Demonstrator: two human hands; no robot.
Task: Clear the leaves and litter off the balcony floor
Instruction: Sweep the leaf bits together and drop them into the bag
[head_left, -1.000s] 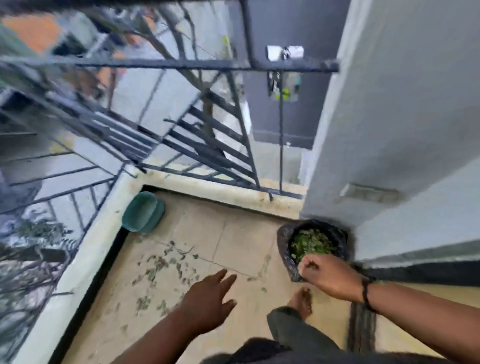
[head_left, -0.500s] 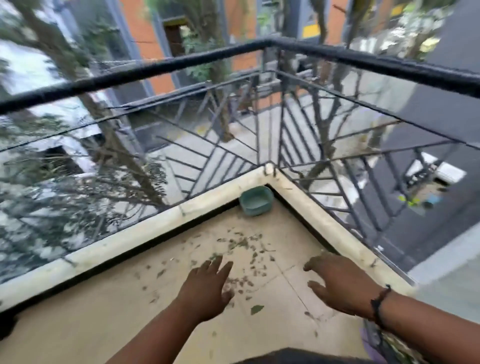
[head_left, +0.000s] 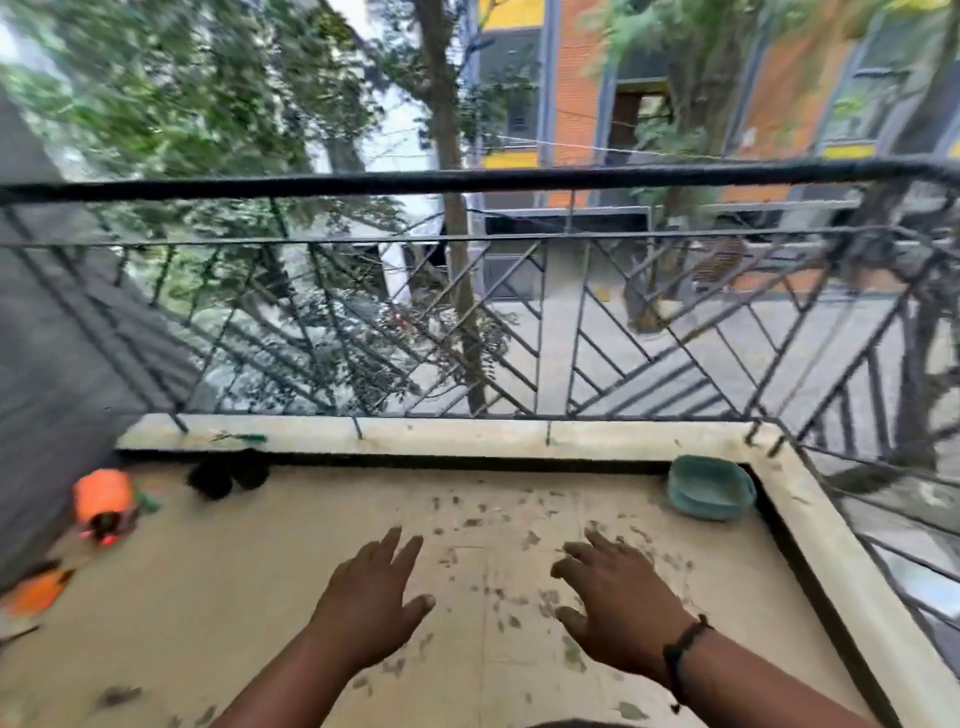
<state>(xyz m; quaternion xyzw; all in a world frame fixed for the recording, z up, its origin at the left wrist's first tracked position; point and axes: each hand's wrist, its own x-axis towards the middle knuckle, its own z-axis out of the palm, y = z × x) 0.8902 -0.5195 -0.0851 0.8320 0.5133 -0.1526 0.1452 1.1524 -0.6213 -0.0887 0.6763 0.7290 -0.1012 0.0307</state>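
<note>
Small dry leaves (head_left: 524, 540) lie scattered on the floor (head_left: 234, 597); light and brittle, best swept together, then scooped. Left hand (head_left: 371, 597) and right hand (head_left: 618, 603) are spread open, holding nothing
</note>
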